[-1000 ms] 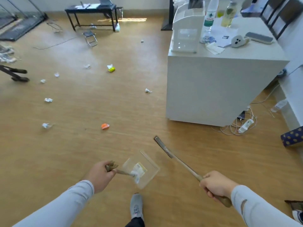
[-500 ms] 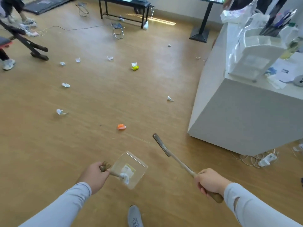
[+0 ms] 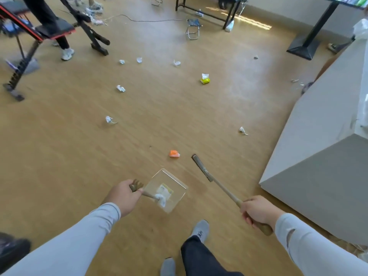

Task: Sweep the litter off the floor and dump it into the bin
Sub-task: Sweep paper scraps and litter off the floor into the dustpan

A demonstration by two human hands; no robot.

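Note:
My left hand (image 3: 121, 197) grips the wooden handle of a clear plastic dustpan (image 3: 166, 189), held just above the wooden floor; a white-and-yellow wrapper lies inside it. My right hand (image 3: 257, 212) holds the wooden handle of a small brush (image 3: 202, 168), whose head points forward and left, close to an orange scrap (image 3: 174, 153). Further out lie a yellow packet (image 3: 205, 79) and several crumpled white paper bits, such as paper (image 3: 243, 130) near the counter and paper (image 3: 109, 119) on the left. No bin is in view.
A large white counter (image 3: 322, 136) fills the right side. An exercise bench (image 3: 49, 30) with another person's legs stands at the far left. A folding stool (image 3: 192, 26), a black table and a black stand base (image 3: 303, 49) are at the back. My feet are below.
The view has swung left and forward, so the counter slid to the right edge and the orange scrap came nearer the brush head. Both hands keep their grips.

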